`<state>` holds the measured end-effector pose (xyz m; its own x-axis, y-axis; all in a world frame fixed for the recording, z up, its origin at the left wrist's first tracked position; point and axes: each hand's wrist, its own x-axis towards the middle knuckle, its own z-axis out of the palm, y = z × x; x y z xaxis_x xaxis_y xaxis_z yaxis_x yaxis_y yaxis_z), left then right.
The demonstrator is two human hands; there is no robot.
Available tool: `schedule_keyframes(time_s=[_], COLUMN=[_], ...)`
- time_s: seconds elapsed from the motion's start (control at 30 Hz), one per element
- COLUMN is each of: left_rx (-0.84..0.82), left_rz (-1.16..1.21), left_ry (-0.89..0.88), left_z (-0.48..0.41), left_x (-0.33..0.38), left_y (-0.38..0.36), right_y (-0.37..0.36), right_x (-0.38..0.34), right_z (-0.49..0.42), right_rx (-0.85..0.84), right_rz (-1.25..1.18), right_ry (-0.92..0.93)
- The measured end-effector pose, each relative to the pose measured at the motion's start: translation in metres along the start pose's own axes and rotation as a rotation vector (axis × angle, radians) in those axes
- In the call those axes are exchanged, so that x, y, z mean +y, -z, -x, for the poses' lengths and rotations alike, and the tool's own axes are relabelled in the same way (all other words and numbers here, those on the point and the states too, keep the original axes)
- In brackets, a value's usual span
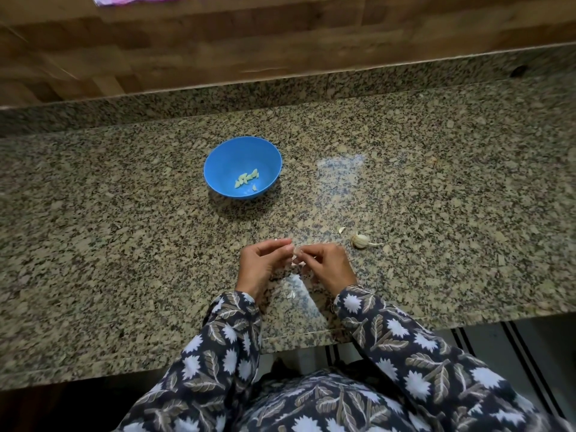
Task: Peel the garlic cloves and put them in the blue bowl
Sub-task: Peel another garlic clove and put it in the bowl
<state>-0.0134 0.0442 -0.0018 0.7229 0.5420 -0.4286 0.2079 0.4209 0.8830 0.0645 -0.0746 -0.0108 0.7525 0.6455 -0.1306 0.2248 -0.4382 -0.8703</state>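
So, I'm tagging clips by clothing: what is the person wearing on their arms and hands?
Long sleeves reach both wrists: the left sleeve and right sleeve are dark navy fabric printed with white spiky flowers and grey-brown leaves. The left hand and right hand are bare, with no gloves; jewellery is too small to tell.

Home kitchen, by the look of it: speckled granite countertop [436,182] w/ a raised granite ledge [405,85] at the back & a wood-block-pattern wall [218,42] behind. Food prep by hand: blue bowl [229,157] w/ peeled cloves [246,179] in it, a part garlic bulb [360,241] + bits of skin [291,295] on the counter, left hand [265,263] & right hand [327,266] pinching a garlic clove [296,254] btwn them. Loose floral-print sleeves [405,353] look like house clothes, so prob. domestic rather than a restaurant.
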Motion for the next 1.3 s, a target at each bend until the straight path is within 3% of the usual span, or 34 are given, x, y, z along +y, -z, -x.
schedule_keyframes(time_s=[0.37,0.6,0.87,1.3], left_rx=[-0.013,-0.017,-0.027,-0.061], left_rz=[0.15,0.149,0.123,0.105], left_ry=[0.097,0.103,0.103,0.077], left_z=[0.001,0.0,0.003,0.003], left_x=[-0.006,-0.006,-0.006,-0.007], left_y=[0.004,0.005,0.002,0.005], right_y=[0.005,0.001,0.001,0.003], right_x=[-0.001,-0.002,0.003,0.003], right_z=[0.0,-0.002,-0.006,-0.008], right_rx=[-0.039,-0.055,-0.085,-0.202], right_rz=[0.292,0.345,0.15,-0.543], right_ry=[0.081,-0.013,-0.202,-0.54])
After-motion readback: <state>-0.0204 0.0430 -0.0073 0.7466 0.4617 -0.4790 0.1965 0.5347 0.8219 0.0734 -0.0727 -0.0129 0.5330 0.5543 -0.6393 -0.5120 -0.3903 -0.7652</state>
